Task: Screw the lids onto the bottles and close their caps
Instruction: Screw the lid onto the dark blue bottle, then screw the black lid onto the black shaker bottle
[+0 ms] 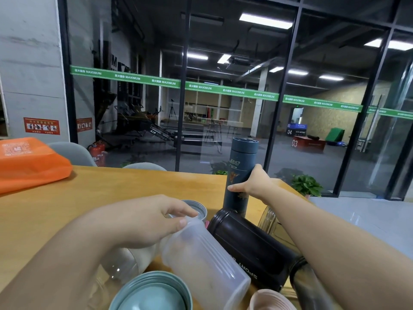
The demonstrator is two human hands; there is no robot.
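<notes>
The right hand [252, 184] wraps the lower body of a tall dark blue flask [240, 175] that stands upright on the tabletop [134, 186] at about one o'clock, its lid already on. The left hand [143, 220] curls over the open mouth of a frosted clear bottle [201, 258] lying on its side at centre, thumb on the rim, fingers reaching to a grey-rimmed lid [197, 209] just behind it. Touching that bottle at three o'clock lies a black bottle [250, 247], lettered SPORT, also on its side; whether anything is inside it cannot be told. The frosted bottle looks empty. A clear glass bottle [120, 265] lies under the left wrist at eight o'clock, and part of another clear container [267, 219] shows behind the right forearm. At six o'clock sits a pale teal cap [154, 291], at five o'clock a pink ribbed one [272, 300], and a dark steel vessel [306, 285] beside it. An orange bag [31, 162] rests at ten o'clock on the wooden surface. Beyond stands a glass wall [223, 86] with a green banded strip, a gym behind it, and two potted plants [307, 185] by the floor.
</notes>
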